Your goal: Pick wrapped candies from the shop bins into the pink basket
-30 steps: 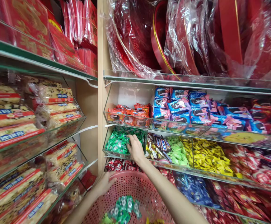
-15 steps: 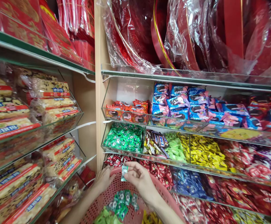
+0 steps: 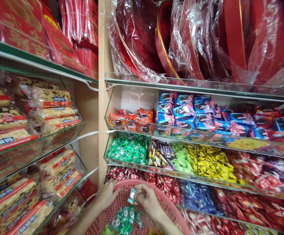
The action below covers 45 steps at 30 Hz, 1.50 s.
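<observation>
In the head view my right hand [image 3: 147,198] is closed in a pinch on a small green-and-white wrapped candy [image 3: 132,195], held over the pink perforated basket [image 3: 167,195]. My left hand [image 3: 107,195] grips the left part of the basket's rim, with the fingers partly hidden behind it. Inside the basket lies a pile of green-wrapped candies [image 3: 124,217]. Some light green wrappers [image 3: 106,230] and a few yellow ones show at the bottom edge of the view.
Ahead, a glass shelf bin of green candies [image 3: 129,148] adjoins chocolate bars [image 3: 165,151] and yellow candies [image 3: 215,163]. Blue packs [image 3: 183,109] sit above. Packaged pastries [image 3: 56,98] fill the left shelves. Red items in plastic [image 3: 142,39] stand on top.
My right hand has lowered a little with the candy, further over the basket, and the candy has tilted. My left hand stays at the rim. The view has shifted slightly.
</observation>
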Available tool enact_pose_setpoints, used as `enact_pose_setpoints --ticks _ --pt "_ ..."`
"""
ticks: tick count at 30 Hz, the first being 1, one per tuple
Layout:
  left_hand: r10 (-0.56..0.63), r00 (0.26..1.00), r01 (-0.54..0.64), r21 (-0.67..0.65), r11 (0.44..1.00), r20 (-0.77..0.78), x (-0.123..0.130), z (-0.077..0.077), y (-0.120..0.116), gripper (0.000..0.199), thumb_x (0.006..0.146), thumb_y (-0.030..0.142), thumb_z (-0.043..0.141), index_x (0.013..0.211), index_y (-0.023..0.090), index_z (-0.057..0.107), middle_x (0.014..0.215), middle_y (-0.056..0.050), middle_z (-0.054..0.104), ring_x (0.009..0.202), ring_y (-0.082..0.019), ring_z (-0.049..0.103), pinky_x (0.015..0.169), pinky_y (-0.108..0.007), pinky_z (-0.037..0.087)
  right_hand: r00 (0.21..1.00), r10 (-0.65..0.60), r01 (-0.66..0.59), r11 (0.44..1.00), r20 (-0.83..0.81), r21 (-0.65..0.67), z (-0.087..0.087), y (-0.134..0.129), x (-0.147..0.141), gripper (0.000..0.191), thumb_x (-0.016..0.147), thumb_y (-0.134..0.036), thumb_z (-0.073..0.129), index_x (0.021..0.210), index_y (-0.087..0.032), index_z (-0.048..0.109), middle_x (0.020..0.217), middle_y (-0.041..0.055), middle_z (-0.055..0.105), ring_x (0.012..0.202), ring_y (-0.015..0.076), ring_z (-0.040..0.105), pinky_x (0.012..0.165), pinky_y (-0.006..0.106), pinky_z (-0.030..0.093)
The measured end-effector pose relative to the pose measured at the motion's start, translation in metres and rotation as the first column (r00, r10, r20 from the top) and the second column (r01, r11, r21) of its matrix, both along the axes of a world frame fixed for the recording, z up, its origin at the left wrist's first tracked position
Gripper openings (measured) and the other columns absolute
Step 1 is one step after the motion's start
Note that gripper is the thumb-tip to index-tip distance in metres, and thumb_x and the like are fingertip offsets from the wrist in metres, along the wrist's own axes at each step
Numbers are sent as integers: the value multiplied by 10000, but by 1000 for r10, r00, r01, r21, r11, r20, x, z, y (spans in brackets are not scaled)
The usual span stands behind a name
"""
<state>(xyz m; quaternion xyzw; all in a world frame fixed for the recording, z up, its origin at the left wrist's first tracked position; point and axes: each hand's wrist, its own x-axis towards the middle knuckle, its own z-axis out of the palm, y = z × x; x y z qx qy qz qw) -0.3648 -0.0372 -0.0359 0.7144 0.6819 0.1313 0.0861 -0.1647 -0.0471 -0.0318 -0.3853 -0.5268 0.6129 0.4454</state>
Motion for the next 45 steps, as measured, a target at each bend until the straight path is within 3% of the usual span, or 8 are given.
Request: enact_pose_setpoints --ticks 8,14,24,27,30,36,39,45 --pt "-4 1000 4 -3 1000 15 -2 0 1 432 873 361 403 1219 158 564 1237 -117 580 1091 -220 571 897 -287 430 993 -55 55 998 103 5 -57 18 0 271 528 -340 639 722 -196 518 594 -59 459 440 98 468 440 238 382" --pt "-25 999 26 -8 1000 42 -4 -5 3 444 873 367 409 1249 174 547 1272 -107 562 1164 -214 526 969 -280 389 954 -241 240 970 180 27 -93 22 -5 231 528 -361 634 653 -217 504 531 -62 408 421 92 384 401 226 368" --pt "-1 998 -1 29 1000 64 -9 -19 7 416 882 360 411 1208 173 590 1217 -104 603 1120 -212 556 966 -283 397 956 -216 205 976 200 76 -108 19 1 196 565 -385 623 632 -233 520 499 -64 355 379 85 323 374 215 317" --pt "-12 998 10 29 1000 66 -8 -14 6 414 886 360 400 1195 172 601 1194 -106 616 1102 -212 567 952 -277 405 947 -172 155 984 272 82 -100 9 3 153 623 -375 607 660 -234 562 502 -49 408 397 107 394 409 227 355" --pt "-36 997 34 27 999 70 -7 -10 4 414 889 353 388 1200 178 598 1193 -103 615 1099 -206 566 950 -273 404 901 -233 158 961 364 225 -93 1 7 86 659 -325 588 675 -240 593 552 -21 503 495 152 513 491 251 414" --pt "-19 998 18 18 1000 63 -8 -14 6 454 878 376 395 1225 146 577 1200 -123 604 1119 -221 554 959 -285 398 667 -460 105 837 586 537 -70 -5 10 179 722 -195 564 879 -248 631 859 54 650 816 210 626 711 265 452" --pt "-10 997 9 17 1000 76 -7 -18 7 461 868 376 414 1237 145 565 1237 -124 581 1129 -225 545 965 -289 393 613 -520 -17 743 594 669 -30 -5 5 182 809 -177 500 937 -238 613 943 65 640 830 193 622 705 248 437" --pt "-36 996 35 17 999 84 -1 -5 4 462 874 396 397 1234 162 566 1208 -120 599 1106 -226 562 935 -284 407 446 -666 -354 482 598 801 89 10 -8 186 904 -139 410 948 -203 578 872 41 602 830 176 537 714 264 383"
